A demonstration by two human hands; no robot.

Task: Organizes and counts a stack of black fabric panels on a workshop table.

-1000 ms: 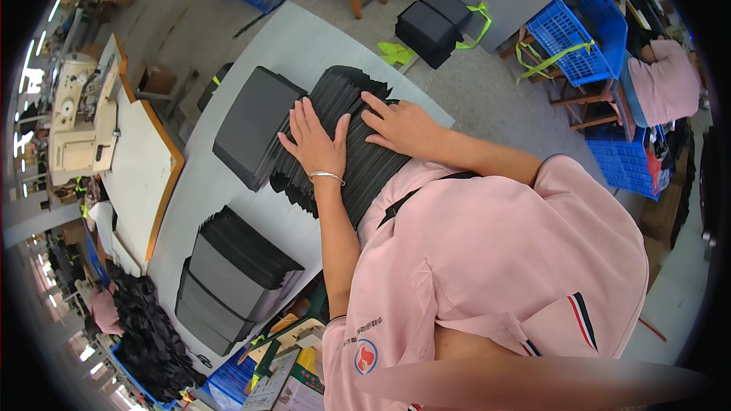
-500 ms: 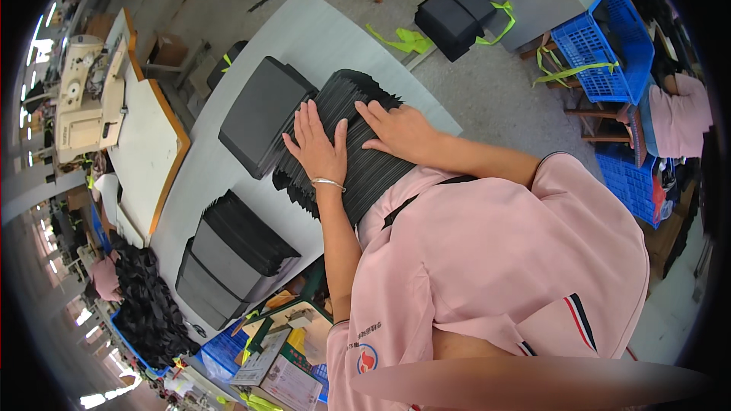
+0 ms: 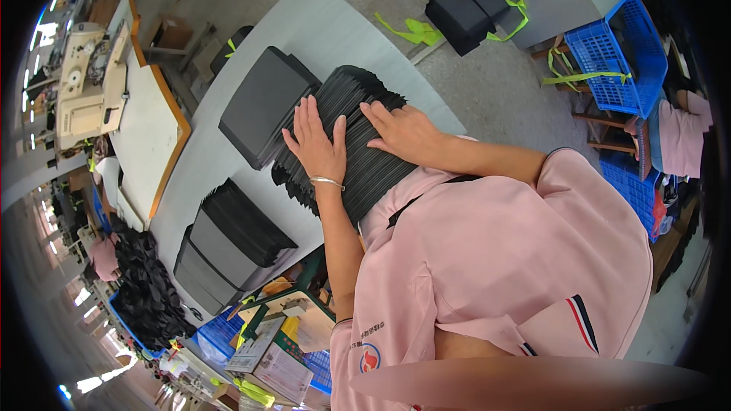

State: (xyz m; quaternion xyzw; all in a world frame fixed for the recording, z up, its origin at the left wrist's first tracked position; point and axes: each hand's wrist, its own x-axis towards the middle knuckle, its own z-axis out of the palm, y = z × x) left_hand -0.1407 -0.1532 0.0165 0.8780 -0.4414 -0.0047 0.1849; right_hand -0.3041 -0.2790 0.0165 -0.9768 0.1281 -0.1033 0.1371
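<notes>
A thick row of thin black sheet-like pieces (image 3: 381, 179) lies on the pale table (image 3: 308, 19), close against my body, with their edges facing up. My left hand (image 3: 320, 154), a bracelet at its wrist, rests on the row's left part with its fingers stretched out. Beside it my right hand (image 3: 411, 137) lies across the right part, thumb and fingers apart. Neither hand grips a piece. Just left of the row, touching or nearly touching it, is a neat dark stack (image 3: 263, 103) with a smooth face.
Another black stack (image 3: 228, 240) lies toward the table's near left. A sewing machine (image 3: 87, 91) stands on a neighbouring table at left. On the right are blue crates (image 3: 601, 65) and a dark bundle with a yellow-green strap (image 3: 464, 11). An opened carton (image 3: 278, 369) sits below the table edge.
The whole view has shifted slightly. Both hands keep nearly the same place on the row of black pieces, with no visible change in their hold.
</notes>
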